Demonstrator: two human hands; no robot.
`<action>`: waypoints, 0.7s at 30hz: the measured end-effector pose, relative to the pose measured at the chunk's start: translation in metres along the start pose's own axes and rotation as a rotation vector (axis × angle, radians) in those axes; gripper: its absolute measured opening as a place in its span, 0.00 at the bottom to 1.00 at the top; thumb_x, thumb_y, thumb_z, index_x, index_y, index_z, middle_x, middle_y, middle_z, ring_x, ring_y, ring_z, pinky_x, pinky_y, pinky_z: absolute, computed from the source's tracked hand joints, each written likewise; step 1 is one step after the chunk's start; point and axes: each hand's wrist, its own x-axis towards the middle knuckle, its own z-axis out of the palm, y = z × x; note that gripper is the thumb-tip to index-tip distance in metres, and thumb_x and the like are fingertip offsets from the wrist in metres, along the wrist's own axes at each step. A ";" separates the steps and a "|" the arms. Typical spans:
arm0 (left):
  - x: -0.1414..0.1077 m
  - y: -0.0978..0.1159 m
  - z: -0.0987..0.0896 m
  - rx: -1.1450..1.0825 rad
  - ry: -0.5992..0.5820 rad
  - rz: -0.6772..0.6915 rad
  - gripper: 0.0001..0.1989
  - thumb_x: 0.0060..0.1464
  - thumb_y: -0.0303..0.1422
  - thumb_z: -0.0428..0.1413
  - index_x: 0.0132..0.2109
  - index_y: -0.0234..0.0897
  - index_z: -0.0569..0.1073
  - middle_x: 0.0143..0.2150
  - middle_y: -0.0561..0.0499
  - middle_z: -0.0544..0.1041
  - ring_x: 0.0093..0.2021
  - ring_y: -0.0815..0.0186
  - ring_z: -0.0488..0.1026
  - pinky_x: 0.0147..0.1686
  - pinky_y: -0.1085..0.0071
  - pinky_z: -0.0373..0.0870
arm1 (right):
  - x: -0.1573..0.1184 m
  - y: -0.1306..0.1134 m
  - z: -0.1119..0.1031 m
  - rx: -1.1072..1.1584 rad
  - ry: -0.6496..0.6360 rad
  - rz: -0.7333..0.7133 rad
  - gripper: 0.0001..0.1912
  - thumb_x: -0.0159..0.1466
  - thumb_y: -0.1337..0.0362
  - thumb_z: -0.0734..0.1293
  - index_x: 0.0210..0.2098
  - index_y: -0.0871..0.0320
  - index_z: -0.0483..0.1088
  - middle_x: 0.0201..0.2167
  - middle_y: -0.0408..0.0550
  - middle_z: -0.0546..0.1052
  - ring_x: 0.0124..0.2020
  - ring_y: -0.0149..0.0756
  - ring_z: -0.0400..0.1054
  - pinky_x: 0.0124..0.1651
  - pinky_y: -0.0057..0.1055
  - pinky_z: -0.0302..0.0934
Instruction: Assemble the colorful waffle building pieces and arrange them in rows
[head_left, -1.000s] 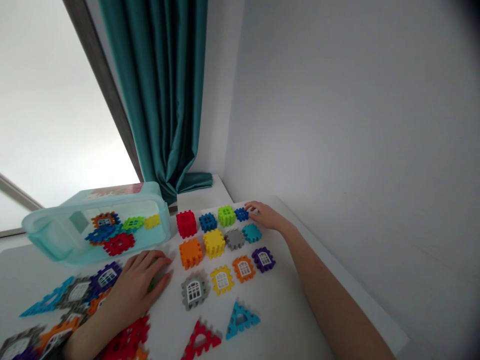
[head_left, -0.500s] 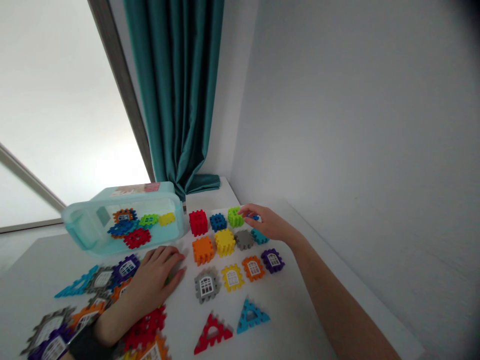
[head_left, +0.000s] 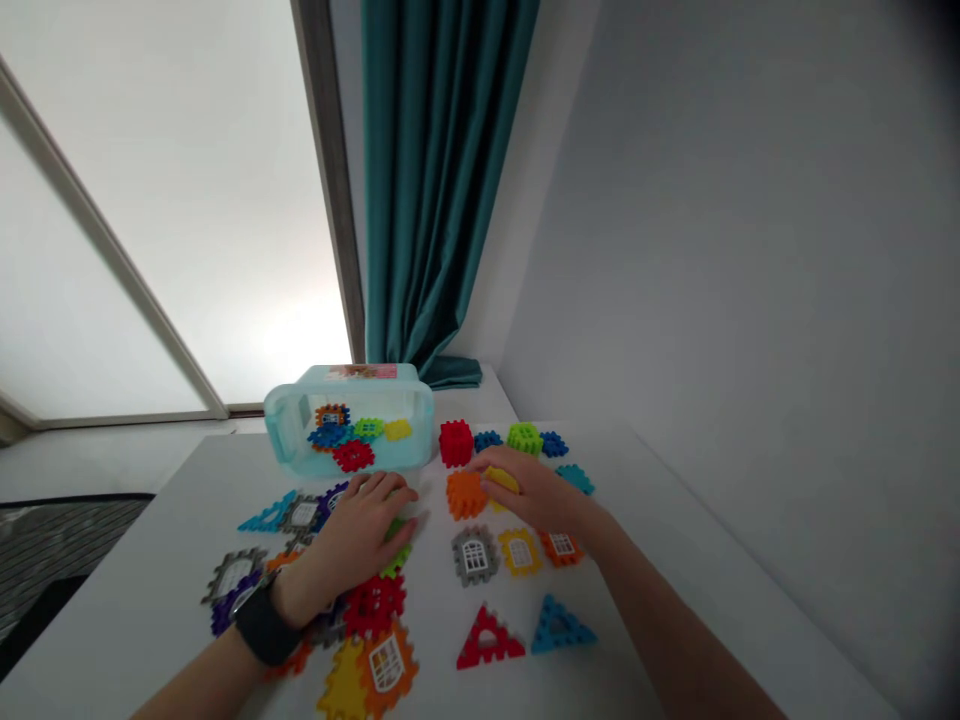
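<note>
My left hand [head_left: 360, 530] lies over the loose pieces at left, fingers and thumb apart. Beneath its thumb shows a light green notched piece [head_left: 394, 548], partly covered by the hand. My right hand [head_left: 536, 490] curls around the stack of yellow notched squares [head_left: 502, 480], its fingertips beside the orange stack [head_left: 466, 494]. The hand hides much of the yellow stack. Behind it stand a red stack [head_left: 456, 443] and a light green stack [head_left: 525, 438]. In front lie a grey window piece [head_left: 475, 556], a yellow window piece [head_left: 520, 552] and an orange window piece [head_left: 561, 548].
A clear teal bin [head_left: 300, 455] lies on its side at the back with several pieces inside. Red [head_left: 487, 640] and blue [head_left: 561, 628] triangles lie nearer me. Loose pieces overlap at left, including an orange window piece [head_left: 388, 664]. A wall [head_left: 712, 350] borders the table's right side.
My right hand has moved from the light green stack at the back to the yellow stack nearer me. The view has turned left. My left hand stays over the loose pieces.
</note>
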 end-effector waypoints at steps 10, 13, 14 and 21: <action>-0.043 -0.032 -0.027 0.003 0.067 -0.057 0.10 0.62 0.32 0.52 0.48 0.42 0.73 0.48 0.47 0.76 0.49 0.55 0.72 0.49 0.58 0.66 | 0.035 -0.031 0.039 0.009 0.007 -0.078 0.12 0.69 0.66 0.60 0.49 0.53 0.71 0.49 0.51 0.77 0.52 0.42 0.70 0.57 0.41 0.64; -0.060 -0.040 -0.029 -0.003 0.077 -0.087 0.10 0.63 0.33 0.52 0.49 0.42 0.73 0.49 0.47 0.76 0.50 0.55 0.71 0.51 0.57 0.66 | 0.044 -0.040 0.052 0.000 -0.026 -0.095 0.12 0.69 0.65 0.60 0.49 0.53 0.71 0.48 0.51 0.77 0.51 0.41 0.71 0.57 0.39 0.64; -0.066 -0.042 -0.029 -0.007 0.079 -0.095 0.10 0.63 0.33 0.52 0.50 0.42 0.73 0.50 0.47 0.76 0.50 0.55 0.71 0.50 0.57 0.66 | 0.047 -0.044 0.057 -0.004 -0.038 -0.099 0.12 0.70 0.65 0.60 0.49 0.53 0.71 0.49 0.51 0.77 0.52 0.41 0.71 0.58 0.39 0.64; -0.101 -0.055 -0.027 -0.073 0.229 -0.130 0.10 0.65 0.33 0.50 0.50 0.41 0.73 0.51 0.45 0.75 0.53 0.56 0.71 0.52 0.56 0.67 | 0.076 -0.050 0.091 -0.049 -0.105 -0.156 0.14 0.69 0.66 0.60 0.53 0.54 0.69 0.55 0.52 0.74 0.58 0.42 0.66 0.61 0.41 0.62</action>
